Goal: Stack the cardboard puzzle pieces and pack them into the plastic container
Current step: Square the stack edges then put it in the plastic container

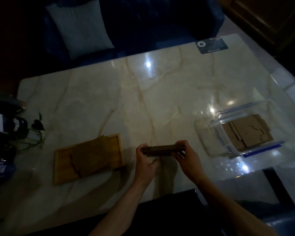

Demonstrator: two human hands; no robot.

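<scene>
The fingers [144,147] of the left hand [146,160] curl round one end of a stack of cardboard puzzle pieces [160,150], and those of the right hand [186,155] curl round the other end, so the stack is gripped between the two hands and held edge-on above the marble tabletop [143,99], its corrugated edges facing the camera. How many pieces make up the stack cannot be told in the dim light. Both bare forearms reach in from the near edge of the tabletop. To the left of the stack, near it but apart, a shallow wooden tray [119,150] lies flat on the tabletop with more cardboard pieces [90,155] inside, one of them overlapping the tray's far rim. To the right of the stack, well apart, stands the clear plastic container [218,120], open at the top, with blue clips on its rim; several flat cardboard pieces [247,132] already lie overlapping on its bottom. Farther left of the stack, beyond the tray, a trailing green plant [36,128] hangs over the tabletop's edge beside some dark packets that are too shadowed to make out. Far beyond the stack, at the tabletop's distant right corner, lies a dark card [211,45], and behind the tabletop a pale cushion [78,26] rests on a blue sofa [160,23].
</scene>
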